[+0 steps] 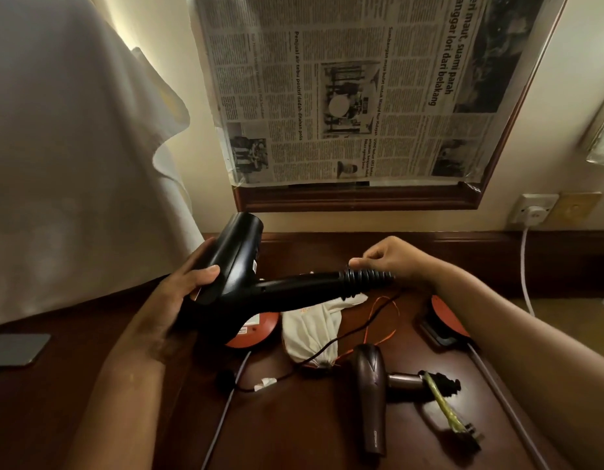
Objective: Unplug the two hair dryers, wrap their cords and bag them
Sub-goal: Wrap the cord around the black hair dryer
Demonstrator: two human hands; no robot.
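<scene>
Dryers [232,266]: two (one bag [310,329])

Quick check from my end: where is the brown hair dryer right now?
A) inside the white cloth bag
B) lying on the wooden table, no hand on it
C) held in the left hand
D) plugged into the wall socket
B: the brown hair dryer lies on the wooden table untouched, while the left hand and right hand hold the black hair dryer.
</scene>
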